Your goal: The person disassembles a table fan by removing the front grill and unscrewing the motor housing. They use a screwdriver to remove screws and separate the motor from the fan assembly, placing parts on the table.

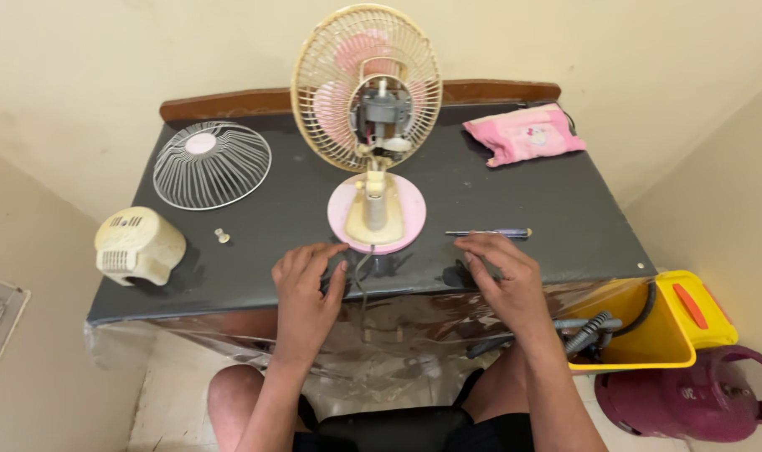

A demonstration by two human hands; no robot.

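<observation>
A small table fan (367, 92) with a cream cage, pink blades and an exposed motor stands on its round pink base (402, 205) in the middle of a dark table (272, 209). My left hand (307, 285) rests on the table's front edge, fingers spread, just left of the base and touching the fan's cord (360, 276). My right hand (502, 276) lies flat to the right of the base, fingertips right below a thin screwdriver (490, 233). Neither hand holds anything.
A loose wire fan guard (212, 165) lies at the back left. A cream motor cover (138, 245) sits near the left edge, a small knob (222, 236) beside it. A pink pouch (525, 134) is at the back right. A yellow toolbox (661, 322) and a maroon gas cylinder (691, 398) stand right.
</observation>
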